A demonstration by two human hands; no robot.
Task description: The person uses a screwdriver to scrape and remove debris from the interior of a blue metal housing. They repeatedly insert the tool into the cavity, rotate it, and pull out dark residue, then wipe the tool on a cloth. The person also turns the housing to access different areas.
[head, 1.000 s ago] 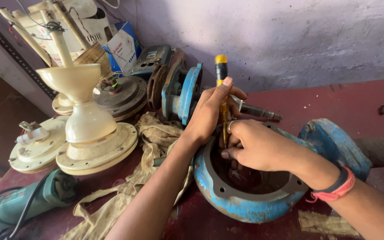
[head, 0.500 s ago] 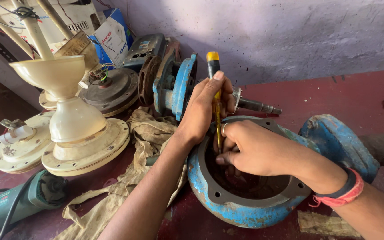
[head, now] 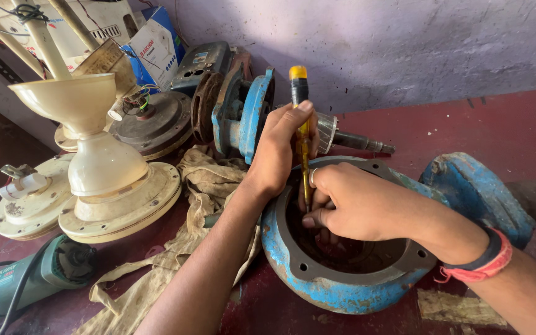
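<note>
**Screwdriver settles lower into the blue motor housing**

Across the last second the view has drawn in and the screwdriver has stood up straighter: a second ago it leaned a little and its yellow cap stood high above the rim, and now the shaft runs almost vertically down between the two hands into the mouth of the blue motor housing. The left hand has stayed wrapped round the dark part of the handle, its grip closed on it with the thumb up near the yellow end. The right hand has stayed closed too, curled over the housing's rim with its fingertips pinched at the lower shaft, just inside the bore; a ring shows on one finger and a red and black wristband on the wrist. The tip itself is hidden behind the fingers, so what it touches cannot be told.

By the look of it, the work has moved from placing the tool to bearing down with it: one hand drives, the other steers.

The housing lies on its side on the dark red counter, touching a crumpled cloth on its left. Behind it stands a blue end cover with a rotor shaft. Cream ceiling fan parts sit to the left, and a green angle grinder lies at the near corner.
</note>
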